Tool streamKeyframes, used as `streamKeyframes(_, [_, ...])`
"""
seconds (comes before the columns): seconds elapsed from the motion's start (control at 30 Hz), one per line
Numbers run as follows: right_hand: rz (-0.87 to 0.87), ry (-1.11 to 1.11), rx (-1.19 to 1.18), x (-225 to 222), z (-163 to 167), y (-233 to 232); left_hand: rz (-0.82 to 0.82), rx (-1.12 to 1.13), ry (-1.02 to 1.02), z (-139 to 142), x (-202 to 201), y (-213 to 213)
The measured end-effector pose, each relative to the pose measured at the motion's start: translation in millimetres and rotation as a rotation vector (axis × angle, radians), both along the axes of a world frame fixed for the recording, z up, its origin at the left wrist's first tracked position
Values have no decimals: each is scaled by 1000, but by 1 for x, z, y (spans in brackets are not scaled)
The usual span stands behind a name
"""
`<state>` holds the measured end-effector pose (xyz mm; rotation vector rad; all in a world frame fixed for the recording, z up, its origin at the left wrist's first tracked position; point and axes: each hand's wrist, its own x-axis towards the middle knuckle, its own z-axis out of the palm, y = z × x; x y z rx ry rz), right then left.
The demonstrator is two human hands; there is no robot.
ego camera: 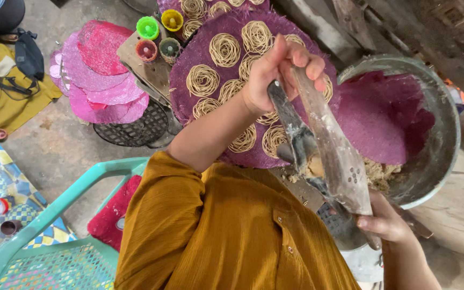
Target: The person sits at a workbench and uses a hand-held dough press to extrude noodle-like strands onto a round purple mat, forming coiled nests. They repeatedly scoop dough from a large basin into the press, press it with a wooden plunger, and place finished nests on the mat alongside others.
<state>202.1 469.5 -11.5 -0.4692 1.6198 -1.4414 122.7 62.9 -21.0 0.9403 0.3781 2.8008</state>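
Head view: left hand (275, 72) gripping upper ends of spoon (294, 134) and flat metal scraper (334, 156), both dough-smeared. Right hand (385, 220) closed on scraper's lower end, beside metal bowl (447, 107) holding dough. Purple mat (216, 32) behind carries noodle coils (224, 49).

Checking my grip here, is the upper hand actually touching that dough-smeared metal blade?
Touching. The head view shows the left hand with its fingers wrapped around the top of the metal blade.
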Motion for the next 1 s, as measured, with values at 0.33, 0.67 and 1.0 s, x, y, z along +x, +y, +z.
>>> streamKeyframes(0.33, [-51,-2,76,-10,-34,42,-59,-68,-136,-17,-46,38])
streamKeyframes(0.67, [-322,2,84,-72,-37,56,-11,-106,-150,22,-120,45])
streamKeyframes(1.0, [-223,14,181,-77,-22,58,124,-158,-346,9,-104,42])
